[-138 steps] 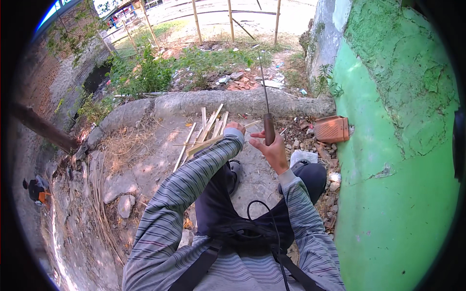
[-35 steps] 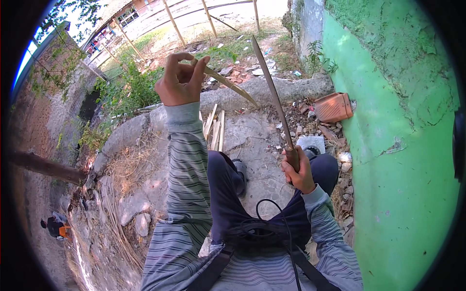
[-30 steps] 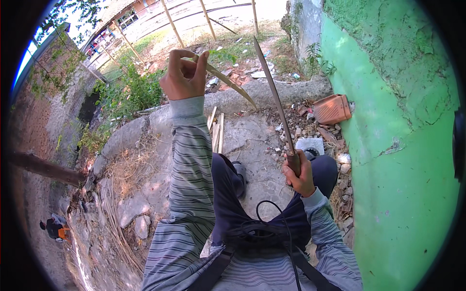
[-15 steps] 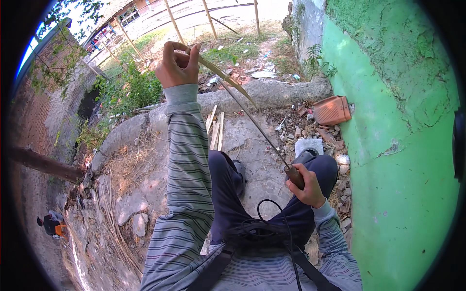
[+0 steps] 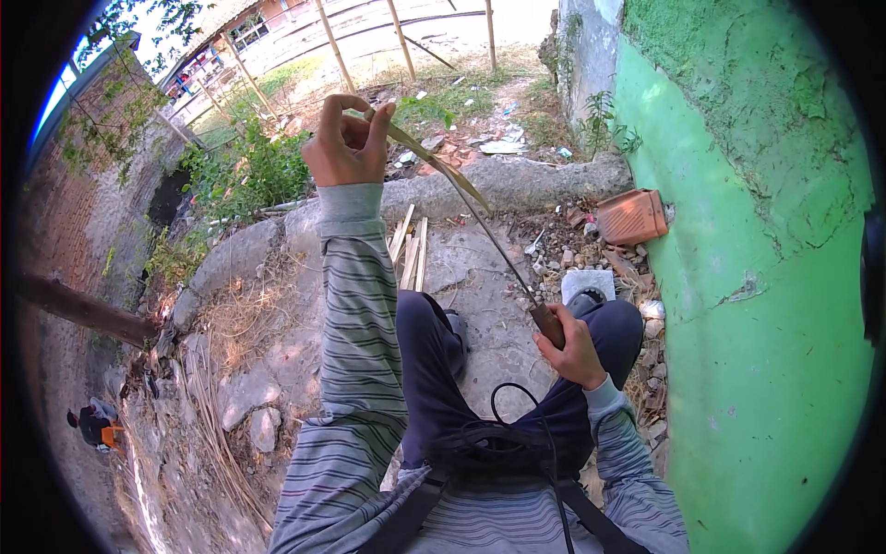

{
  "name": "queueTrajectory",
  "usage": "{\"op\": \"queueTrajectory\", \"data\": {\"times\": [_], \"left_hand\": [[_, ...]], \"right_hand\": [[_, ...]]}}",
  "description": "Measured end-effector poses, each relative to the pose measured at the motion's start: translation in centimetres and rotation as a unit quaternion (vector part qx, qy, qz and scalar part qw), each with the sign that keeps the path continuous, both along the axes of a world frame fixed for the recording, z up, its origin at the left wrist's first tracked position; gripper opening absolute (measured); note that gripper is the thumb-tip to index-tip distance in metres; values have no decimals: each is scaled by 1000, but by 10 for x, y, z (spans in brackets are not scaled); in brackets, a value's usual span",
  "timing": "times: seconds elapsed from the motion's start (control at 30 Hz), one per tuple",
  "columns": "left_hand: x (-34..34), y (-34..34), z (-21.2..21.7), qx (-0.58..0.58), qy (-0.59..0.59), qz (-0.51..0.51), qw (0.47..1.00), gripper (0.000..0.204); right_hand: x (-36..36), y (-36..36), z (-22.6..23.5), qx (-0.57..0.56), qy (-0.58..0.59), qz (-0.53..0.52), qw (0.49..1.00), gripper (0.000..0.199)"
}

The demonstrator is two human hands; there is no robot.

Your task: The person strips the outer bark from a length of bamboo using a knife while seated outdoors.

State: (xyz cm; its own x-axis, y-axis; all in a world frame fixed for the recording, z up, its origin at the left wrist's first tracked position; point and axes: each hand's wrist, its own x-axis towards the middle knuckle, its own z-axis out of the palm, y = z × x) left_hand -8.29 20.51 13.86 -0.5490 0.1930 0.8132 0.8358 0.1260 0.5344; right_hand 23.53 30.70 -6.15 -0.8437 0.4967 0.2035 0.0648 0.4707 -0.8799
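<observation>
Pale thin strip (image 5: 441,166) up in the air, slanting down rightward. Brown-handled knife (image 5: 506,256) tilts up-left, blade kinda overlapping it.

The strip (image 5: 421,150) is pale yellow-brown; the blade (image 5: 503,253) is grey and its handle (image 5: 547,325) is brown. The shirt (image 5: 360,309) is grey with dark stripes, the trousers (image 5: 427,337) dark blue, the wall (image 5: 766,369) green.

Below us we have rough grey ground (image 5: 484,309). On it we see pale strips (image 5: 421,255) lying close together, partly hidden; to the left, dry grass (image 5: 235,325), long stalks (image 5: 205,395) and a loose stone (image 5: 264,429); to the right, scattered rubble (image 5: 552,258) and a white slab (image 5: 598,281).
</observation>
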Motion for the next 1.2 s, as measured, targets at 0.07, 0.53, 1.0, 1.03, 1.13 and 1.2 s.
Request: {"op": "queueTrajectory", "data": {"times": [0.07,0.53,1.0,1.03,1.13,1.2], "left_hand": [[5,-2,-1,1,-10,-9,1000,23],[19,-6,-44,30,19,-199,979,18],[49,14,-78,186,-108,-385,897,34],[49,14,-76,216,-91,-379,895,33],[47,5,-58,256,-77,-338,902,34],[51,1,-36,276,-84,-333,898,35]], "right_hand": [[-3,-1,-2,1,27,-6,1000,33],[-37,10,-9,-297,67,-13,952,25],[-72,10,-60,-92,-8,-37,995,40],[-72,8,-58,-93,-7,-39,995,40],[-78,3,-50,-64,4,-37,997,41],[-79,2,-43,-83,23,-39,996,42]]}}
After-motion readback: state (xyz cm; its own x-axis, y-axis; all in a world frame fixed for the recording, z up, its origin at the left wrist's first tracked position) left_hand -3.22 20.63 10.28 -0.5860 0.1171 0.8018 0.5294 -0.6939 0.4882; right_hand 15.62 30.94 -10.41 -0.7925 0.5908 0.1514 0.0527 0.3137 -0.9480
